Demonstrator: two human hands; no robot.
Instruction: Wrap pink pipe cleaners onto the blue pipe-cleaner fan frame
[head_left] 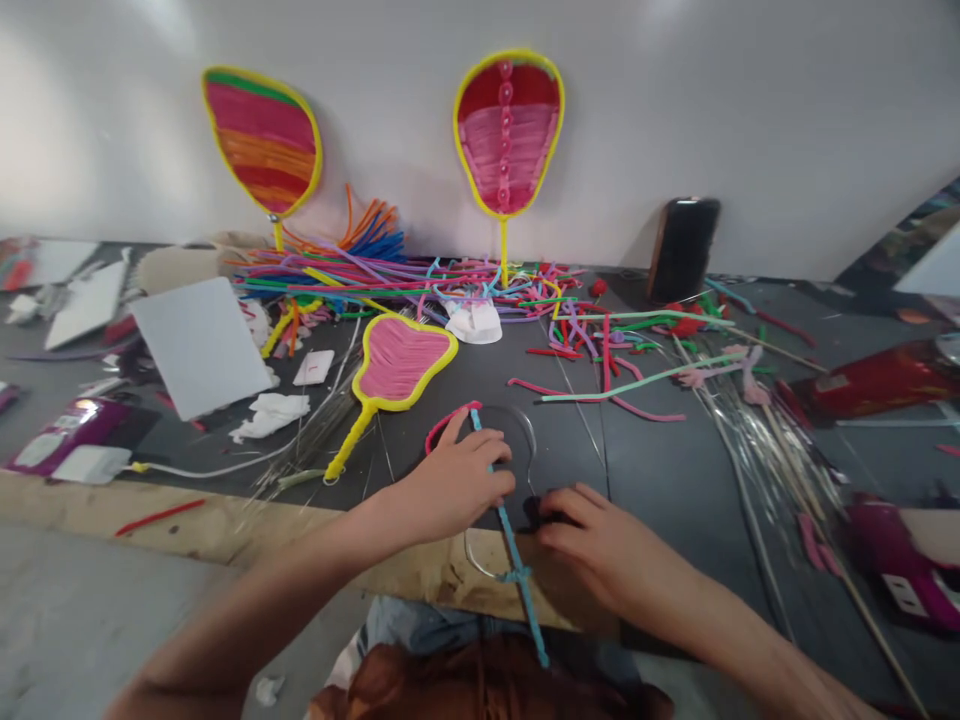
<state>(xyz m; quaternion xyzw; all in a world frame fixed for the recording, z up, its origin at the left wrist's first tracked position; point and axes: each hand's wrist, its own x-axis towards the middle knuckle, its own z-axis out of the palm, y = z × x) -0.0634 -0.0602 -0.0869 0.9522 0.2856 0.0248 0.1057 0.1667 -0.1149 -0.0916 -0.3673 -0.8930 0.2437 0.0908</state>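
Near the table's front edge lies a bent wire frame (533, 437), its upper left curve wrapped in red pipe cleaner (433, 437). A light blue pipe cleaner stem (513, 550) runs down across the frame, with a small blue knot on the lower wire and its end past the table edge. My left hand (459, 487) is closed over the upper part of the stem, its forefinger at the red wrapping. My right hand (589, 540) has curled fingers at the right side of the wire, apparently pinching it; the fingertips are partly in shadow.
A pink fan shape with yellow edging (405, 362) lies left of my hands. Two finished-looking fans (510, 135) lean on the white wall behind piled pipe cleaners (420, 275). A phone (683, 250) stands at the back; loose wires, a white card (202, 345) and purple glue guns (904, 560) lie around.
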